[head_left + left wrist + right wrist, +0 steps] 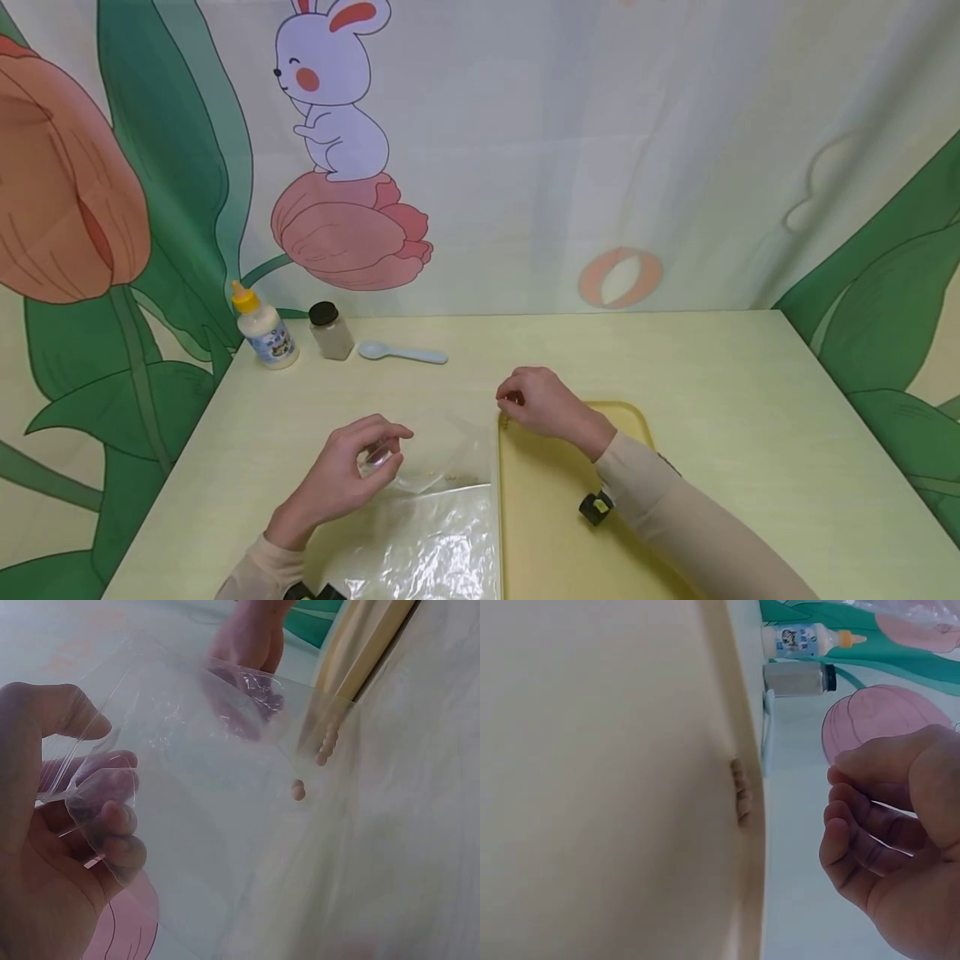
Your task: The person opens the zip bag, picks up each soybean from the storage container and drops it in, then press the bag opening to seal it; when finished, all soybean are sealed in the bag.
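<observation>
My left hand (341, 467) grips a clear plastic bag (187, 787), its thumb on one side and bent fingers on the other. In the left wrist view the film spreads out from those fingers, with the right hand showing through it. Over the far left corner of the yellow tray (577, 550) is my right hand (551, 407). In the right wrist view its fingers curl and the thumb meets the index fingertip, with nothing visible between them. A short row of small beige beads (742, 793) lies along the tray's inner edge, beside the right fingers.
At the back left stand a glue bottle (270, 335) with a yellow cap and a small jar (332, 333) with a black lid. A pale blue spoon (405, 353) lies to their right. Behind the table (750, 417) hangs a printed curtain (510, 167).
</observation>
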Available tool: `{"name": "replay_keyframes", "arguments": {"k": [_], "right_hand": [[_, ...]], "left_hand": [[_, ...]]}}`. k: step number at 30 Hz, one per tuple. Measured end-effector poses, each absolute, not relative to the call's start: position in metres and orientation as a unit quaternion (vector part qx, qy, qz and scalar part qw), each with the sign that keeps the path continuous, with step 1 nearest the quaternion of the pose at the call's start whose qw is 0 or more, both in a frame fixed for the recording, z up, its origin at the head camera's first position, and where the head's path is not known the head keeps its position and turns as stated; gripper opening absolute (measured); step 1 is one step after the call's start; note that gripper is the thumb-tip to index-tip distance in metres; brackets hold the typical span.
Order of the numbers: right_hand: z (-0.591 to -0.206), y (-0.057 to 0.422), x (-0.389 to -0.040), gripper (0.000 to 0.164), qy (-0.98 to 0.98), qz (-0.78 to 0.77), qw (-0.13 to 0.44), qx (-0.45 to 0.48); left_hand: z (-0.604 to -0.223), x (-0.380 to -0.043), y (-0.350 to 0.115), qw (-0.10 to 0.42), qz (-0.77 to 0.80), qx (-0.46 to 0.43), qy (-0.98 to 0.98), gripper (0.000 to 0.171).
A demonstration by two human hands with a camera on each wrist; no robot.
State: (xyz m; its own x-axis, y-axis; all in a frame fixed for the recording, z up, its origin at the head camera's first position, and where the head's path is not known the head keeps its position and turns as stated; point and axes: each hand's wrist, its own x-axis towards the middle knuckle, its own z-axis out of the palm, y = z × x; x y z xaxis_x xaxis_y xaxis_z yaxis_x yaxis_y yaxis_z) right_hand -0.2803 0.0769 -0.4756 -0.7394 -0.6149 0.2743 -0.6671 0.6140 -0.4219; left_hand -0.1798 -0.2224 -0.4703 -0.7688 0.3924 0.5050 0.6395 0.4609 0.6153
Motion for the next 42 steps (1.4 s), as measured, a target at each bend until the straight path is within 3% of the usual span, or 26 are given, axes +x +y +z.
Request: {"name": "replay_keyframes", "arguments": {"k": [17, 42], "right_hand": [[-0.489, 0.086, -0.289, 0.013, -0.925, 0.203, -0.001, 0.320], [-0.497, 0.081, -0.289, 0.014, -0.930, 0.159, 0.015, 0.331]], "left_hand": [[-0.474, -0.181, -0.223, 0.150, -0.414, -0.304, -0.845, 0.032], [-0.474, -0.181, -0.223, 0.144, -0.418, -0.309, -0.842, 0.029]]}}
